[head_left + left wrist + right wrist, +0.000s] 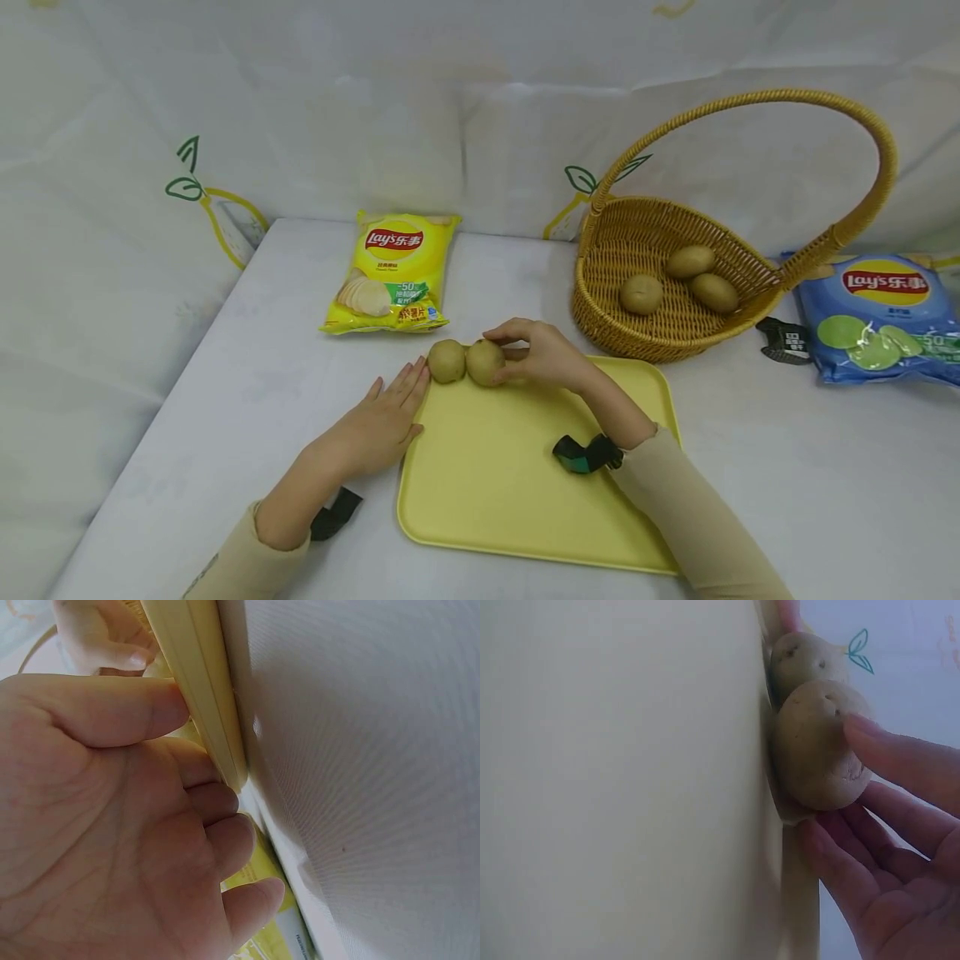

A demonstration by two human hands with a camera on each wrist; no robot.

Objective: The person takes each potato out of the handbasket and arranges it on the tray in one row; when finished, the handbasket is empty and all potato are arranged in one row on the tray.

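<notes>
Two round potatoes sit side by side at the far left corner of a yellow tray [517,475]. My right hand [543,358] holds the right potato [484,362] between thumb and fingers; in the right wrist view the thumb presses on this potato [817,750]. Beside it is the left potato [447,362], close to the fingertips of my left hand [382,425]. That hand lies along the tray's left edge with its fingers extended. In the left wrist view, its thumb and fingers touch the tray's rim [199,682], and its palm holds nothing.
A wicker basket [615,333] with a tall handle stands at the back right, with three potatoes [641,294] inside. Behind the tray lies a yellow chip bag [408,258]. A blue chip bag [877,308] and a small black packet [784,341] lie right of the basket.
</notes>
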